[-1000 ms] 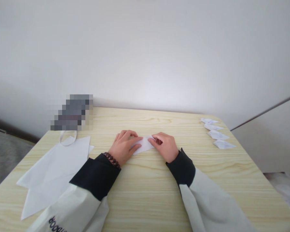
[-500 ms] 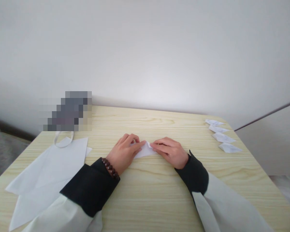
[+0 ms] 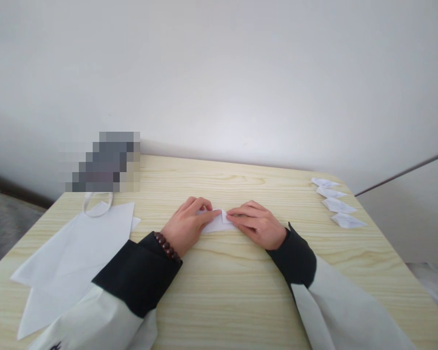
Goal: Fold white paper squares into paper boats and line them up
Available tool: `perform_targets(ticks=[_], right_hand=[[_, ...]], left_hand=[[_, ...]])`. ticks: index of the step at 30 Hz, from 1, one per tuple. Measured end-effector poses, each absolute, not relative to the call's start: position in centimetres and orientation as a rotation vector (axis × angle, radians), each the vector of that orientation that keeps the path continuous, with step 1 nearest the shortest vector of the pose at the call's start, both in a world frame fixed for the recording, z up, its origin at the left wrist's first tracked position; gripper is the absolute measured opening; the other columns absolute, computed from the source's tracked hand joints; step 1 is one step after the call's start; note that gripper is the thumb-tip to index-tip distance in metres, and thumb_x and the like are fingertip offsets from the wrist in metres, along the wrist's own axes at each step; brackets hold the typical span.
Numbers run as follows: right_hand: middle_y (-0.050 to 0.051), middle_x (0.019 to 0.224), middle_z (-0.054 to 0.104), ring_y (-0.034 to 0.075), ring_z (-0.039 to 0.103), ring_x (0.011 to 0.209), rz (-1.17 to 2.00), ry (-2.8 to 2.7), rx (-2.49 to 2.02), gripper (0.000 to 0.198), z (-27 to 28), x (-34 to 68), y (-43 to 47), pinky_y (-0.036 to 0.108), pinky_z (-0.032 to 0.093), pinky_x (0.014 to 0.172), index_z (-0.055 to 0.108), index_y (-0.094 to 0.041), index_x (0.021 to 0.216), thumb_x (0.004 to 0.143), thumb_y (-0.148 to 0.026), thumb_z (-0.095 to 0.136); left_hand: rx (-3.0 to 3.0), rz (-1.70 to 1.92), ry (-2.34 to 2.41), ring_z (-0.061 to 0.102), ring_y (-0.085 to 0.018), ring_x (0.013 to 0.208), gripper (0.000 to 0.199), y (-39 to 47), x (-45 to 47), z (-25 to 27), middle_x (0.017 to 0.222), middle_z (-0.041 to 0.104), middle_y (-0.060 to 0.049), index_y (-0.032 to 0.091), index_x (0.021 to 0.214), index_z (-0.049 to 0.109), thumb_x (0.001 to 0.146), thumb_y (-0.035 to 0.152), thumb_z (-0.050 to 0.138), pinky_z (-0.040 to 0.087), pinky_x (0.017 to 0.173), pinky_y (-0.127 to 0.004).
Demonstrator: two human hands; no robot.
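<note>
A small piece of folded white paper [image 3: 217,224] lies on the wooden table in front of me, with a narrow flap turned up at its middle. My left hand [image 3: 188,221], wearing a dark bead bracelet [image 3: 167,247], is closed on the paper's left part, its thumb and index finger pressing beside the flap. On the right side, my right hand [image 3: 257,223] pinches the flap between thumb and fingers. Parts of the paper are hidden under both hands.
Several folded white paper pieces [image 3: 338,205] stand in a row at the table's right edge. Loose white paper sheets [image 3: 83,248] lie at the left under a white ring [image 3: 98,214]. Behind them is a blurred-out dark object [image 3: 105,163]. A pale wall [image 3: 222,82] rises behind the table.
The flap at the paper's middle lies a little flatter than before. Both hands keep their hold and have barely shifted; the whole view has tilted slightly.
</note>
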State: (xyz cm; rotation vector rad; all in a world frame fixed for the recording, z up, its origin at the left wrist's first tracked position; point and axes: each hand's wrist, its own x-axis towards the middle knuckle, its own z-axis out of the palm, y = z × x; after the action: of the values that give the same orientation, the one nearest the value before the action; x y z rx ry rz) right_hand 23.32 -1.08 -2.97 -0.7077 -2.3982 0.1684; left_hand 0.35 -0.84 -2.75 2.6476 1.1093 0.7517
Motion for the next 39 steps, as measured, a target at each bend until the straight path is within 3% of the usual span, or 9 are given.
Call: perform_targets(ticks=[30, 35, 39], right_hand=[[0.008, 0.102, 0.066, 0.017, 0.056, 0.089, 0.186, -2.413, -0.696, 0.022, -2.9, 23.2, -1.1, 0.033, 0.05, 0.079, 0.063, -0.016, 0.103, 0.087, -0.013, 0.048], [0.009, 0.099, 0.066, 0.017, 0.055, 0.087, 0.199, -2.417, -0.702, 0.021, -2.5, 23.0, -1.2, 0.033, 0.05, 0.079, 0.064, -0.015, 0.1, 0.087, -0.012, 0.047], [0.01, 0.097, 0.064, 0.017, 0.054, 0.086, 0.227, -2.403, -0.753, 0.02, -2.3, 22.7, -1.4, 0.033, 0.049, 0.079, 0.065, -0.014, 0.095, 0.085, -0.012, 0.048]], left_hand=[[2.831, 0.548, 1.144, 0.047, -0.019, 0.093, 0.048, -0.9, 0.1, -2.7, 0.103, 0.054, -0.006, 0.029, 0.116, 0.058, 0.081, 0.001, 0.039, 0.047, 0.081, -0.036], [2.894, 0.52, 1.214, 0.049, -0.021, 0.093, 0.044, -1.4, 0.6, -2.1, 0.102, 0.057, -0.007, 0.027, 0.114, 0.06, 0.082, 0.003, 0.041, 0.048, 0.077, -0.035], [2.896, 0.574, 1.309, 0.053, -0.021, 0.089, 0.027, -1.8, 1.2, -1.4, 0.097, 0.061, -0.005, 0.028, 0.106, 0.064, 0.087, 0.021, 0.047, 0.047, 0.07, -0.033]])
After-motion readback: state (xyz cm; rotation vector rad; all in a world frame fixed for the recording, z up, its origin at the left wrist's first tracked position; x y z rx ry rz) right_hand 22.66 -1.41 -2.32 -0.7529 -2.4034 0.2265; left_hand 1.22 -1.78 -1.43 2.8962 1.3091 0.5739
